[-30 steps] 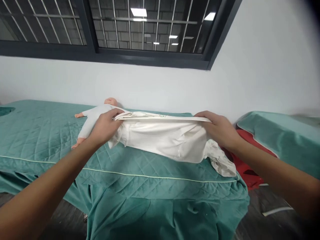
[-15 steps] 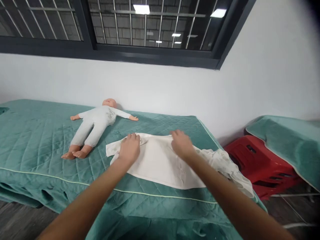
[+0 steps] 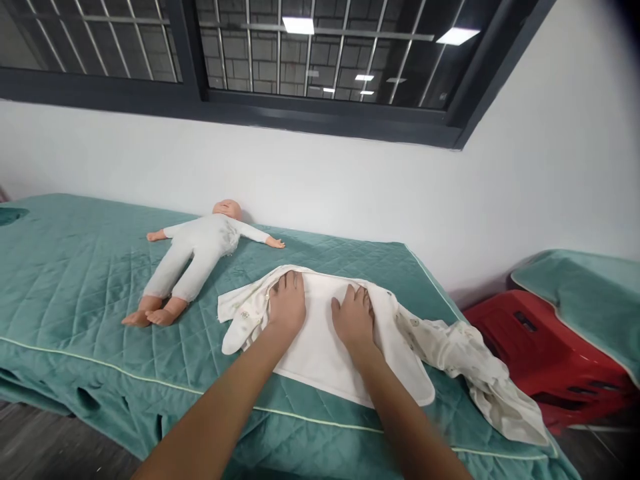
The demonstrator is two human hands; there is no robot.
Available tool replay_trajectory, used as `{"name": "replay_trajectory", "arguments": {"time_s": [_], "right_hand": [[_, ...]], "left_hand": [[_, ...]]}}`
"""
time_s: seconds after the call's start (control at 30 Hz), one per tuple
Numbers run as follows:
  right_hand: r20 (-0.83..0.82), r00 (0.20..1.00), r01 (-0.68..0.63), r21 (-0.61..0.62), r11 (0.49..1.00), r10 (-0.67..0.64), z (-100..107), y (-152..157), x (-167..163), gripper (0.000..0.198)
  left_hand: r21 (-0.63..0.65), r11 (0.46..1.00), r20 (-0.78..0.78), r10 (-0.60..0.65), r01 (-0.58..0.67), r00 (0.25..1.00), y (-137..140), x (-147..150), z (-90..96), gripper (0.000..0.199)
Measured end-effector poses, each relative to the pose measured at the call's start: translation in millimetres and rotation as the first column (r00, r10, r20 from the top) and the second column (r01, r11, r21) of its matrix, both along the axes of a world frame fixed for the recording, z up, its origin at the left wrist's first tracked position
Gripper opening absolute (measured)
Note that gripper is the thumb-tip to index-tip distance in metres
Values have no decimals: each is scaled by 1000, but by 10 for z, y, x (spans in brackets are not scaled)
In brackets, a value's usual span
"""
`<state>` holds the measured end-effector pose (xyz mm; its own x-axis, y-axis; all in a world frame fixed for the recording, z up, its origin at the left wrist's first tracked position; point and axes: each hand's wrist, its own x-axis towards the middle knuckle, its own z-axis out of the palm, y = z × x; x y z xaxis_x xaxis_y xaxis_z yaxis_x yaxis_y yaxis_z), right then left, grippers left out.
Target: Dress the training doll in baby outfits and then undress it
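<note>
A white baby top (image 3: 320,340) lies spread on the green quilted bed cover, its plain inside facing up. Its patterned sleeve (image 3: 460,347) trails toward the right corner of the bed. My left hand (image 3: 290,300) rests on the top's left part near the collar, fingers stretched over the cloth. On the right part, my right hand (image 3: 354,317) lies with its fingers flat and thumb apart. A baby doll (image 3: 203,243) in a white body suit lies on its back to the left, arms spread, apart from both hands.
The green quilted bed cover (image 3: 90,267) reaches to the white wall (image 3: 350,180) behind. A red plastic stool (image 3: 530,347) stands beyond the bed's right end, near another green-covered surface (image 3: 585,287). A dark-framed window (image 3: 320,113) with bars is above.
My hands have come closer together and now lie flatter on the top. Its right side is spread further, with the sleeve stretched out to the right. The view has shifted slightly.
</note>
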<state>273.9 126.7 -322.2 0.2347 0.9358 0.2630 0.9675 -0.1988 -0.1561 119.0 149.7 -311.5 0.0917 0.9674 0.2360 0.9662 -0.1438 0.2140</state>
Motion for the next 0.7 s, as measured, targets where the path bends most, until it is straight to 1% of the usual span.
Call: {"name": "replay_trajectory", "arguments": {"time_s": [0.1,0.2,0.4,0.53,0.63,0.7], "right_hand": [[18,998,-66,74,995,64,26,67,97,56],[18,993,-117,79,990,116,78,175,189,56],[8,995,-104,17,994,104,97,560,314,56],[4,997,-71,-38,997,72,52,890,423,57],[6,997,-75,-79,994,76,-14,1071,488,54],[13,995,-101,-78,992,102,-65,1127,501,52]], "left_hand": [[19,999,10,38,-38,999,5,27,8,53],[-2,998,41,68,-68,997,91,32,11,50],[-39,998,53,48,-46,997,445,112,-3,51],[-62,995,21,74,-73,997,744,233,-17,53],[-70,993,27,93,-91,995,915,306,-77,53],[-73,993,49,101,-97,994,978,328,-138,51]]}}
